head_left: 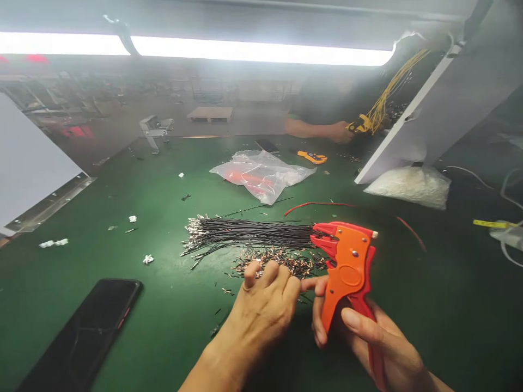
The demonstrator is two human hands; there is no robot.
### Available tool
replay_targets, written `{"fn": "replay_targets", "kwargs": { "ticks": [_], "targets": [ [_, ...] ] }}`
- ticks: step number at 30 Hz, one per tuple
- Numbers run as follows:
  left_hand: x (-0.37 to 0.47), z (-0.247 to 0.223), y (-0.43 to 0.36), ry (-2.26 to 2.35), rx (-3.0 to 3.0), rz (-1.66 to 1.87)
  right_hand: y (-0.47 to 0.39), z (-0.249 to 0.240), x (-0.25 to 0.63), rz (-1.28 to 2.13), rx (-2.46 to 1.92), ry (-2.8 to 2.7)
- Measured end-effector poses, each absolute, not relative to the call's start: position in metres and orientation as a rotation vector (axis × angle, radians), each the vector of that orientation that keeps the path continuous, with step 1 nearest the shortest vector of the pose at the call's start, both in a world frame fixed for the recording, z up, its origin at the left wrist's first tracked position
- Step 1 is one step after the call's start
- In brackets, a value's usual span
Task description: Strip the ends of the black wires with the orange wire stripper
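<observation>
My right hand (368, 326) is wrapped round the handles of an orange and red wire stripper (349, 267), its jaws pointing left. My left hand (267, 299) rests with bent fingers at the near edge of a pile of small copper and black scraps (281, 260); its fingertips are hidden, and so is anything between them. Beyond the pile lies a bundle of black wires (249, 233) with silvery tips at the left end. The stripper's jaws are by the bundle's right end.
A black phone (81, 332) lies at the front left. Behind the wires are a clear plastic bag (263, 174), an orange-yellow tool (312, 158) and a bag of white pieces (411, 187). Across the table, a person's hand (341, 132) holds a yellow tool (359, 124).
</observation>
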State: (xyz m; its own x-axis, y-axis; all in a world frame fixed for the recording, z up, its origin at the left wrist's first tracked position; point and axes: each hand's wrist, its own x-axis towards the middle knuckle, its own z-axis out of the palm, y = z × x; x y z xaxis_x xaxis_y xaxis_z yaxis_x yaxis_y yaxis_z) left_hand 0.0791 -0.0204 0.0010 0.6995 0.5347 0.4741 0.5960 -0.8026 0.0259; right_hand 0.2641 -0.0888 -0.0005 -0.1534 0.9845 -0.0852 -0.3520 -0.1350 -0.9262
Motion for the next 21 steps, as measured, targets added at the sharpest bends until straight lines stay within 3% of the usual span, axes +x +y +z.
{"fn": "replay_targets", "kwargs": {
  "ticks": [6, 21],
  "targets": [
    [0.0752, 0.008, -0.0198, -0.933, -2.729, -0.823, -0.09, -0.0008, 0.2633, 1.459, -1.13, -1.166],
    [0.0763, -0.0005, -0.0216, -0.951, -2.71, -0.801, -0.0925, -0.0064, 0.2618, 1.462, -1.086, -1.096]
  ]
}}
